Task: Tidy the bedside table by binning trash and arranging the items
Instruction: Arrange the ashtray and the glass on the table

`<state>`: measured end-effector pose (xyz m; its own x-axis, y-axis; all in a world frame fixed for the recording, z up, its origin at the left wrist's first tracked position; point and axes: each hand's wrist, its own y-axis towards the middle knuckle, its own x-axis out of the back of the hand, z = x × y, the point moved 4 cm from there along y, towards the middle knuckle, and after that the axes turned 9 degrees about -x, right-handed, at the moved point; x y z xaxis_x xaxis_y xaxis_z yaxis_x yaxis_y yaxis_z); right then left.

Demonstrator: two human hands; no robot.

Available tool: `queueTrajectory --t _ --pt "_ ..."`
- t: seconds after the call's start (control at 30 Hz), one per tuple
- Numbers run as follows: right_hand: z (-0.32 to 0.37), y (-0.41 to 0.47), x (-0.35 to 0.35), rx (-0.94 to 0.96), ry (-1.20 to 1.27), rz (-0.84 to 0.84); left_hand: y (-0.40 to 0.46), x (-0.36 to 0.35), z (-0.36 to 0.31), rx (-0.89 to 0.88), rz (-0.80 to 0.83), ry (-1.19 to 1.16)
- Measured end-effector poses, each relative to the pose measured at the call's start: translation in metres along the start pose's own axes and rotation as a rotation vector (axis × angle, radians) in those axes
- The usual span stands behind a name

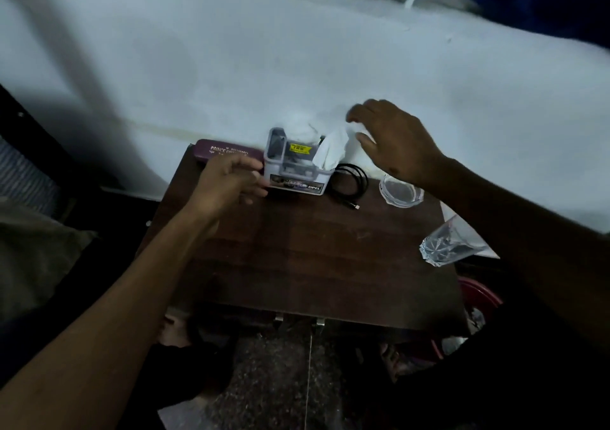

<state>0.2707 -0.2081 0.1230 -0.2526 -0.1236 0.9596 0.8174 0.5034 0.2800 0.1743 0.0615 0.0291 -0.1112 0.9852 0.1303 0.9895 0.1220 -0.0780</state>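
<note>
A small dark wooden bedside table (pixel 313 248) stands against a white wall. At its back edge sits a grey plastic organiser box (pixel 297 168) with white tissue (pixel 330 152) sticking out of its right side. My left hand (pixel 227 182) touches the box's left side, fingers loosely curled against it. My right hand (pixel 392 139) hovers above and right of the tissue, fingers spread and relaxed, holding nothing. A maroon spectacle case (pixel 224 152) lies behind my left hand. A coiled black cable (pixel 350 182) lies right of the box.
A clear glass ashtray (pixel 401 192) sits at the back right. A drinking glass (pixel 445 244) stands at the table's right edge. A red bin (pixel 478 294) shows below the table's right side. Speckled floor lies in front.
</note>
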Motion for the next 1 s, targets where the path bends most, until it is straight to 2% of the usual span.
queueTrajectory --t 0.1,0.2,0.33,0.4,0.53,0.63,0.73,0.83,1.0 --pt "-0.052 -0.044 0.021 -0.167 0.092 -0.078 -0.004 0.006 0.006 -0.026 -0.054 0.076" --pt "-0.116 -0.103 0.041 -0.428 0.160 -0.111 -0.010 0.015 0.011 -0.085 -0.136 0.240" --pt "-0.179 -0.193 0.039 -0.849 0.181 0.025 -0.023 0.024 0.024 -0.135 -0.223 0.552" --pt "-0.192 -0.230 0.026 -0.989 0.202 0.129 -0.034 0.025 0.035 -0.114 -0.226 0.649" --pt "-0.184 -0.264 -0.002 -0.984 0.318 0.384 -0.058 0.015 0.048 -0.094 -0.195 0.852" --pt "-0.162 -0.268 -0.017 -0.982 0.467 0.498 -0.074 -0.014 0.041 -0.125 -0.150 0.965" --pt "-0.140 -0.273 -0.030 -1.091 0.692 0.446 -0.084 -0.070 0.024 -0.193 -0.055 0.956" --pt "-0.126 -0.272 -0.039 -1.105 0.828 0.340 -0.083 -0.141 0.007 -0.265 0.070 0.882" --pt "-0.116 -0.260 -0.038 -1.000 0.871 0.226 -0.075 -0.249 -0.016 -0.238 0.210 0.468"
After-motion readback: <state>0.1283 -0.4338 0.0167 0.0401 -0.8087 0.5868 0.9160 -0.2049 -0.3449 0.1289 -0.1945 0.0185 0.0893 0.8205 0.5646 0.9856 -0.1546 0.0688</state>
